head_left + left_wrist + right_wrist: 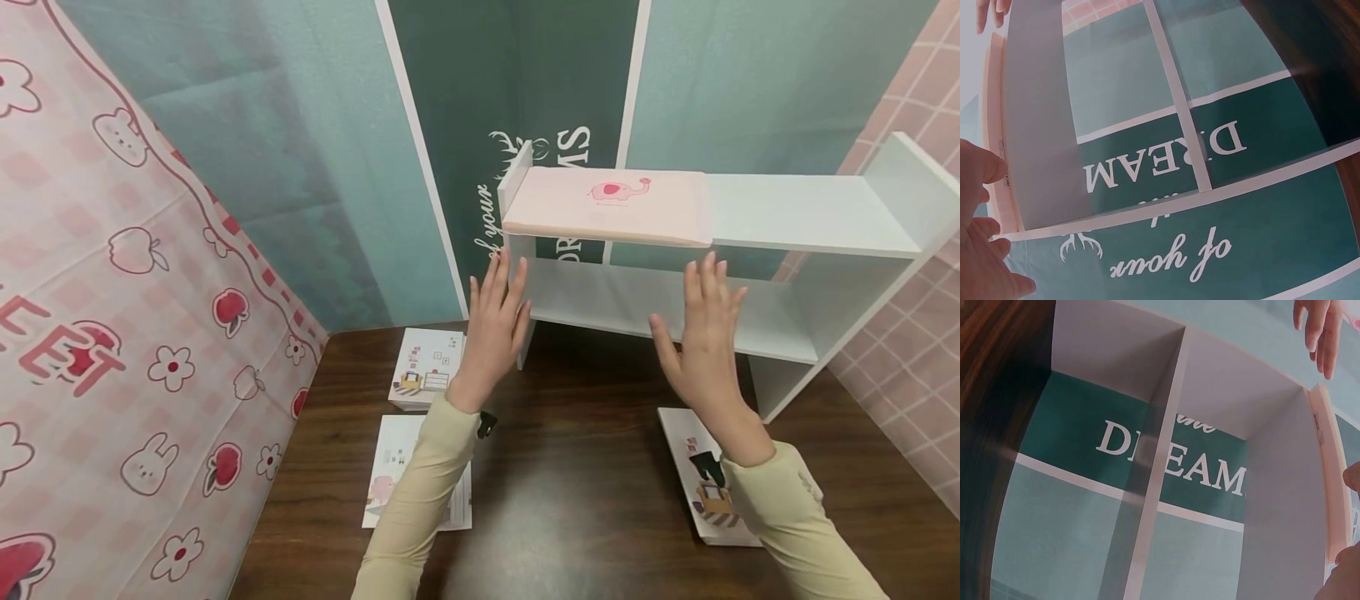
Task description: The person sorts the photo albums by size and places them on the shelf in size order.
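A flat pink pack with an elephant print (555, 200) lies on the left part of the white shelf unit's (795, 212) top board. In the head view my left hand (491, 329) is raised before the unit's left end, fingers straight and spread. Farther right, my right hand (705, 350) is held up near the pack's right front corner, its thumb apart from the fingers. Neither hand holds anything. The wrist views show the pack's front edge (1330, 481) beside the fingers; whether they touch it, I cannot tell.
On the brown table (562, 500), a stack of white printed cards or booklets (427, 358) lies left, with another printed stack (386, 467) nearer, partly under my left sleeve. A further printed booklet (686, 467) lies below my right wrist. Printed cloths hang around the table.
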A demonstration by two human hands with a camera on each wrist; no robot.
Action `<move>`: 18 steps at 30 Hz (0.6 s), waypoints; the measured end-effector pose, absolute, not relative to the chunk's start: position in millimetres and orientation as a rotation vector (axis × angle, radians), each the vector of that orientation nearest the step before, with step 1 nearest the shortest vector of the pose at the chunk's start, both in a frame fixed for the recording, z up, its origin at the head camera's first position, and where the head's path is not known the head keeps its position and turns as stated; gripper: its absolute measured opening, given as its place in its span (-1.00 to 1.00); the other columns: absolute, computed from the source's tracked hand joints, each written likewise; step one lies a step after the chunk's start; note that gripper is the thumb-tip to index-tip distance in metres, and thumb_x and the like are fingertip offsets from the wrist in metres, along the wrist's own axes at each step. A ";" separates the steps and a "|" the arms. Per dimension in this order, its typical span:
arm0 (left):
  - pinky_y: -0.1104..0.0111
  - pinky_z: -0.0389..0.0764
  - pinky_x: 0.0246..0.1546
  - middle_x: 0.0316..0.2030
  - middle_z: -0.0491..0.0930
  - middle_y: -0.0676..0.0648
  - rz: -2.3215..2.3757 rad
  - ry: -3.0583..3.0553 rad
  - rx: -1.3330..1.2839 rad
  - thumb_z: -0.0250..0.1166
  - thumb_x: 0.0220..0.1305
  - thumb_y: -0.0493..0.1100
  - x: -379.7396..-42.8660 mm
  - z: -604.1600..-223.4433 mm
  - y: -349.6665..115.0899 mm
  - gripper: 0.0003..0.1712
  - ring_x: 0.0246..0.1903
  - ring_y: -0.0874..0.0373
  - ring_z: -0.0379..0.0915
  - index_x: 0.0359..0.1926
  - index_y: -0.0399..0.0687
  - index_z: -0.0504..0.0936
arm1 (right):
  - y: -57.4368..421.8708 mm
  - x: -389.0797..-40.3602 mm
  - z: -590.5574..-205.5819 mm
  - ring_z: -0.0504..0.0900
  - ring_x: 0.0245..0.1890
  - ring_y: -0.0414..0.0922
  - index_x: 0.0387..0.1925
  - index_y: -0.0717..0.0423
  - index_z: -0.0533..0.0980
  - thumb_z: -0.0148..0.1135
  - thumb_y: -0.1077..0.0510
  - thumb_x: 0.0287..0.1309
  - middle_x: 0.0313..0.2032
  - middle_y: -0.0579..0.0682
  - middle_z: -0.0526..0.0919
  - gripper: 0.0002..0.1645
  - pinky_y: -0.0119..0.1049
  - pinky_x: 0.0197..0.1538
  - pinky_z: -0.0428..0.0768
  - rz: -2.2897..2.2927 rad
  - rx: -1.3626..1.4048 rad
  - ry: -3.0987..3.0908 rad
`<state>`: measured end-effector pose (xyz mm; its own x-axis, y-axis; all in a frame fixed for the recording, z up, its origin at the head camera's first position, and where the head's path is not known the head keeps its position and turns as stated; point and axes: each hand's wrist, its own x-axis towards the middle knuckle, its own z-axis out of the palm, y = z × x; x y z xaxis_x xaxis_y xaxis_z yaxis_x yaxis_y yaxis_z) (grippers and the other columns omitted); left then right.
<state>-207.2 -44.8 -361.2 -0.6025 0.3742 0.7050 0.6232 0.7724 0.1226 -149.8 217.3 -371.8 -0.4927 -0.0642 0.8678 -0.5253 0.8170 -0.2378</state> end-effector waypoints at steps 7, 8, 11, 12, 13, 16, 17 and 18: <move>-0.10 -0.09 0.33 0.44 -0.14 -0.15 -0.480 -2.281 -0.741 0.01 0.39 -0.10 -204.1 -365.2 -47.1 -0.34 0.41 -0.05 -0.19 0.43 -0.04 0.02 | 210.8 -146.2 -376.9 -0.17 0.42 0.17 0.41 0.16 -0.04 -0.18 -0.17 0.36 0.42 0.18 -0.09 -0.22 0.20 0.34 -0.37 0.626 0.450 -2.044; -0.10 -0.09 0.33 0.44 -0.13 -0.15 -0.483 -2.281 -0.741 0.01 0.39 -0.11 -203.5 -365.9 -47.4 -0.35 0.42 -0.03 -0.20 0.43 -0.04 0.03 | 209.9 -145.6 -377.7 -0.18 0.42 0.17 0.41 0.16 -0.04 -0.18 -0.17 0.36 0.42 0.18 -0.10 -0.22 0.20 0.34 -0.37 0.628 0.454 -2.048; -0.11 -0.07 0.32 0.43 -0.10 -0.16 -0.474 -2.276 -0.741 0.01 0.38 -0.10 -202.3 -368.7 -48.5 -0.34 0.42 -0.02 -0.19 0.43 -0.03 0.03 | 207.7 -144.2 -380.1 -0.18 0.42 0.16 0.41 0.17 -0.04 -0.18 -0.17 0.36 0.42 0.18 -0.10 -0.22 0.20 0.34 -0.37 0.637 0.459 -2.053; -0.11 -0.07 0.32 0.43 -0.10 -0.16 -0.470 -2.276 -0.739 0.01 0.39 -0.10 -201.9 -369.5 -48.8 -0.34 0.42 0.00 -0.21 0.43 -0.02 0.03 | 207.2 -143.9 -380.7 -0.18 0.42 0.16 0.42 0.16 -0.04 -0.18 -0.17 0.36 0.43 0.18 -0.10 -0.22 0.20 0.34 -0.37 0.643 0.460 -2.054; -0.11 -0.06 0.32 0.43 -0.09 -0.16 -0.469 -2.276 -0.737 0.02 0.38 -0.10 -201.3 -370.1 -49.1 -0.34 0.43 0.02 -0.23 0.43 -0.01 0.02 | 206.8 -143.7 -381.3 -0.18 0.42 0.16 0.42 0.16 -0.04 -0.17 -0.16 0.36 0.43 0.18 -0.10 -0.22 0.20 0.35 -0.37 0.647 0.459 -2.057; -0.10 -0.06 0.32 0.43 -0.06 -0.17 -0.467 -2.278 -0.730 0.05 0.36 -0.11 -200.0 -371.6 -50.0 -0.31 0.43 0.04 -0.25 0.43 0.00 0.02 | 205.5 -143.1 -382.7 -0.18 0.42 0.16 0.42 0.15 -0.04 -0.17 -0.16 0.36 0.42 0.19 -0.10 -0.23 0.19 0.35 -0.37 0.657 0.459 -2.060; -0.10 -0.07 0.32 0.43 -0.06 -0.16 -0.471 -2.280 -0.726 0.07 0.35 -0.12 -199.3 -371.9 -50.4 -0.31 0.43 0.04 -0.25 0.43 0.01 0.02 | 204.8 -142.8 -383.2 -0.18 0.42 0.16 0.42 0.16 -0.04 -0.17 -0.16 0.36 0.42 0.19 -0.10 -0.23 0.19 0.35 -0.38 0.663 0.460 -2.060; -0.10 -0.07 0.33 0.43 -0.06 -0.15 -0.477 -2.282 -0.723 0.08 0.34 -0.13 -198.7 -372.3 -50.8 -0.30 0.43 0.04 -0.25 0.43 0.01 0.03 | 204.1 -142.5 -383.6 -0.18 0.42 0.17 0.41 0.16 -0.04 -0.18 -0.17 0.36 0.42 0.19 -0.09 -0.22 0.19 0.35 -0.38 0.669 0.462 -2.058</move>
